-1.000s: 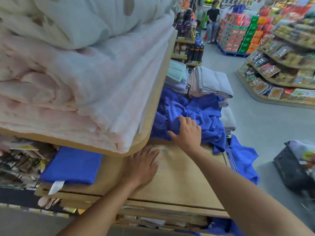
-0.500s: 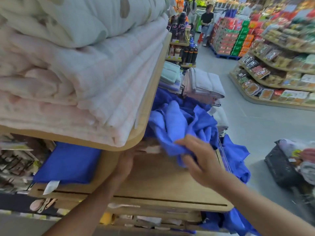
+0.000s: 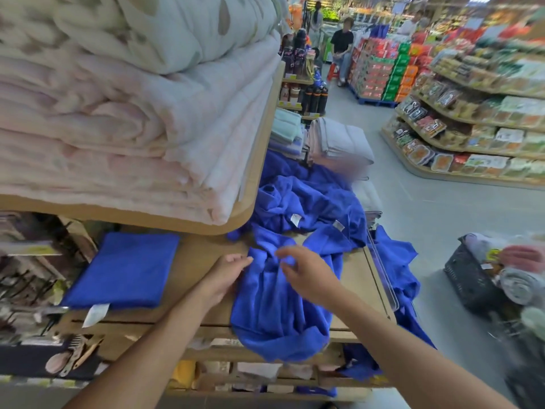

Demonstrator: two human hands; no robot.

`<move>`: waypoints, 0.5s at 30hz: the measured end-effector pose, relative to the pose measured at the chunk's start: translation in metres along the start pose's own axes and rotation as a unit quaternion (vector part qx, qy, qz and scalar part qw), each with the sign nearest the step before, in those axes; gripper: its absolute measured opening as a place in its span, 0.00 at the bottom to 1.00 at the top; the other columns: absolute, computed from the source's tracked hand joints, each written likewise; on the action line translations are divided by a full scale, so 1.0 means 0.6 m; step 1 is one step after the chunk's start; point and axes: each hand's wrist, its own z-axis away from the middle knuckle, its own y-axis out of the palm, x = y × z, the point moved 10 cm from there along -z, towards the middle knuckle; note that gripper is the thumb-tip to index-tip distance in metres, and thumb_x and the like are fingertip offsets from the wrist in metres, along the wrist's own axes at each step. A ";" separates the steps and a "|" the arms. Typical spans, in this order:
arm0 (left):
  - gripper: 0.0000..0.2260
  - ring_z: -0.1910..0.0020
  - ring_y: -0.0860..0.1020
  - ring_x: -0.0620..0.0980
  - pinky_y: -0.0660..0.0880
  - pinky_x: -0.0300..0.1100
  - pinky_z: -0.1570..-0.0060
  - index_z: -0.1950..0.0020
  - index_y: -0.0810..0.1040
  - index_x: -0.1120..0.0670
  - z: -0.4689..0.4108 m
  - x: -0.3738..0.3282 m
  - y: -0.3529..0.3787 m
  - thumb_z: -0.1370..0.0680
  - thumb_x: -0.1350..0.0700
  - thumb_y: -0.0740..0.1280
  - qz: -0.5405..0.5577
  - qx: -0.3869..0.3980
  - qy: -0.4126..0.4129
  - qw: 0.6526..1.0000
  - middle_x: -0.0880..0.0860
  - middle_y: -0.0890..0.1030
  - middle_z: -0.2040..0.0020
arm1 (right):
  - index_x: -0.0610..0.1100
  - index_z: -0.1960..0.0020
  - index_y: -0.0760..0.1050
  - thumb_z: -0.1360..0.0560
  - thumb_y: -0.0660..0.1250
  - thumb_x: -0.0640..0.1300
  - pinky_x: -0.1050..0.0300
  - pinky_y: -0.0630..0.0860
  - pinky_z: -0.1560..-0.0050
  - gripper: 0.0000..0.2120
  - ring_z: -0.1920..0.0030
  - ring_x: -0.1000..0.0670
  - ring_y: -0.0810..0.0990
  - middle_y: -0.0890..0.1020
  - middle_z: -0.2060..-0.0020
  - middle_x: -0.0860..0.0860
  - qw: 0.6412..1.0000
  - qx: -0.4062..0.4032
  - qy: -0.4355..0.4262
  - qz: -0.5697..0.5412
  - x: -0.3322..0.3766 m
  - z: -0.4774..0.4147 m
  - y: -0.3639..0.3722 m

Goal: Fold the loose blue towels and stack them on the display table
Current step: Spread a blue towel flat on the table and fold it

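A loose blue towel (image 3: 274, 308) lies crumpled on the wooden display table (image 3: 200, 255), its lower end hanging over the front edge. My left hand (image 3: 227, 271) pinches the towel's upper left edge. My right hand (image 3: 306, 270) hovers just above the towel's top with fingers curled and apart, holding nothing. One folded blue towel (image 3: 124, 270) with a white tag lies flat at the table's left. More loose blue towels (image 3: 306, 205) are heaped at the back of the table, and another (image 3: 398, 270) hangs off the right side.
A shelf (image 3: 247, 199) stacked with pink and white quilts overhangs the table's left half. Folded grey towels (image 3: 339, 143) sit behind the blue heap. A dark basket (image 3: 472, 281) of rolled towels stands on the floor at right. People stand far down the aisle.
My right hand pulled one blue towel off the heap, dropped it on the table toward me and let go. My left hand came out from under the shelf to the towel's edge.
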 end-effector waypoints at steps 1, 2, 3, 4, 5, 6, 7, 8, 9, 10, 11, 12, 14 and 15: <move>0.11 0.67 0.77 0.46 0.70 0.35 0.71 0.57 0.78 0.55 0.005 -0.006 -0.002 0.17 0.62 0.62 0.015 -0.012 0.015 1.000 0.51 0.80 0.64 | 0.57 0.30 0.72 0.20 0.61 0.50 0.48 0.75 0.39 0.19 0.40 0.50 0.79 0.77 0.35 0.56 1.000 -0.011 0.023 -0.012 -0.010 -0.030 -0.004; 0.11 0.65 0.80 0.45 0.73 0.35 0.68 0.53 0.79 0.55 0.011 -0.007 -0.003 0.16 0.62 0.60 0.055 -0.018 0.018 0.998 0.52 0.83 0.61 | 0.52 0.23 0.65 0.19 0.61 0.47 0.47 0.74 0.36 0.24 0.34 0.46 0.76 0.72 0.28 0.51 0.998 -0.003 0.052 -0.016 -0.025 -0.056 -0.001; 0.11 0.62 0.83 0.45 0.76 0.37 0.65 0.49 0.80 0.56 0.018 -0.008 -0.003 0.15 0.62 0.58 0.096 -0.021 0.019 0.995 0.52 0.85 0.59 | 0.49 0.20 0.60 0.18 0.62 0.47 0.46 0.74 0.35 0.29 0.32 0.43 0.75 0.70 0.26 0.47 0.996 0.018 0.088 -0.021 -0.043 -0.074 0.012; 0.12 0.60 0.84 0.45 0.77 0.38 0.62 0.47 0.79 0.56 0.024 -0.008 -0.008 0.15 0.62 0.57 0.124 -0.027 0.022 0.992 0.53 0.86 0.56 | 0.48 0.20 0.58 0.19 0.64 0.51 0.46 0.75 0.36 0.30 0.35 0.42 0.77 0.72 0.29 0.45 0.992 0.044 0.118 -0.023 -0.059 -0.084 0.029; 0.12 0.57 0.84 0.45 0.78 0.38 0.59 0.45 0.79 0.56 0.027 -0.003 -0.021 0.14 0.61 0.56 0.147 -0.043 0.027 0.988 0.53 0.86 0.54 | 0.49 0.22 0.62 0.21 0.66 0.55 0.46 0.77 0.40 0.30 0.39 0.42 0.80 0.78 0.36 0.48 0.988 0.073 0.135 -0.012 -0.070 -0.086 0.045; 0.12 0.56 0.84 0.47 0.78 0.40 0.57 0.46 0.79 0.56 0.028 0.001 -0.042 0.14 0.61 0.56 0.156 -0.069 0.034 0.985 0.55 0.85 0.52 | 0.52 0.28 0.68 0.23 0.67 0.59 0.48 0.78 0.46 0.27 0.43 0.44 0.81 0.81 0.46 0.53 0.985 0.103 0.138 0.019 -0.079 -0.081 0.058; 0.12 0.54 0.83 0.50 0.78 0.42 0.54 0.48 0.79 0.55 0.030 0.003 -0.069 0.14 0.60 0.56 0.156 -0.101 0.041 0.982 0.56 0.84 0.51 | 0.55 0.34 0.72 0.25 0.68 0.62 0.50 0.76 0.50 0.23 0.44 0.45 0.81 0.80 0.52 0.57 0.981 0.123 0.135 0.063 -0.089 -0.070 0.065; 0.11 0.53 0.82 0.53 0.77 0.45 0.50 0.49 0.78 0.55 0.033 0.006 -0.102 0.14 0.60 0.57 0.163 -0.143 0.039 0.975 0.57 0.83 0.49 | 0.55 0.38 0.74 0.26 0.68 0.61 0.50 0.75 0.53 0.19 0.44 0.46 0.80 0.80 0.55 0.58 0.978 0.131 0.128 0.099 -0.101 -0.058 0.064; 0.11 0.53 0.81 0.54 0.76 0.46 0.46 0.51 0.77 0.55 0.037 0.012 -0.137 0.14 0.59 0.57 0.184 -0.188 0.035 0.964 0.58 0.81 0.48 | 0.54 0.42 0.75 0.26 0.68 0.59 0.50 0.75 0.53 0.15 0.44 0.45 0.80 0.81 0.54 0.55 0.976 0.131 0.124 0.123 -0.116 -0.043 0.060; 0.11 0.53 0.79 0.53 0.74 0.47 0.45 0.51 0.76 0.54 0.043 0.018 -0.172 0.14 0.58 0.57 0.208 -0.227 0.032 0.951 0.57 0.80 0.47 | 0.51 0.47 0.75 0.25 0.67 0.57 0.49 0.76 0.53 0.12 0.46 0.44 0.80 0.82 0.55 0.53 0.975 0.128 0.124 0.132 -0.135 -0.025 0.053; 0.10 0.52 0.79 0.52 0.74 0.46 0.47 0.50 0.76 0.53 0.052 0.018 -0.197 0.14 0.58 0.57 0.225 -0.255 0.040 0.940 0.54 0.80 0.47 | 0.48 0.52 0.74 0.23 0.67 0.55 0.49 0.76 0.55 0.10 0.51 0.44 0.81 0.81 0.58 0.51 0.976 0.127 0.131 0.123 -0.156 -0.005 0.043; 0.09 0.50 0.79 0.51 0.75 0.45 0.50 0.49 0.76 0.52 0.059 0.014 -0.216 0.14 0.58 0.58 0.226 -0.273 0.054 0.933 0.52 0.81 0.48 | 0.47 0.55 0.72 0.22 0.67 0.53 0.50 0.76 0.59 0.11 0.59 0.45 0.82 0.80 0.63 0.50 0.978 0.126 0.146 0.080 -0.177 0.014 0.033; 0.08 0.47 0.79 0.51 0.75 0.42 0.54 0.47 0.78 0.51 0.066 0.010 -0.220 0.14 0.57 0.59 0.231 -0.268 0.064 0.933 0.49 0.82 0.50 | 0.44 0.55 0.73 0.20 0.69 0.49 0.54 0.73 0.71 0.10 0.75 0.48 0.77 0.76 0.71 0.49 0.971 0.133 0.176 -0.095 -0.206 0.047 0.018; 0.09 0.46 0.80 0.50 0.76 0.42 0.54 0.45 0.79 0.51 0.064 0.014 -0.213 0.14 0.57 0.59 0.230 -0.251 0.065 0.938 0.49 0.83 0.50 | 0.41 0.52 0.73 0.20 0.69 0.47 0.57 0.70 0.75 0.10 0.78 0.49 0.73 0.73 0.72 0.49 0.960 0.133 0.177 -0.171 -0.207 0.058 0.004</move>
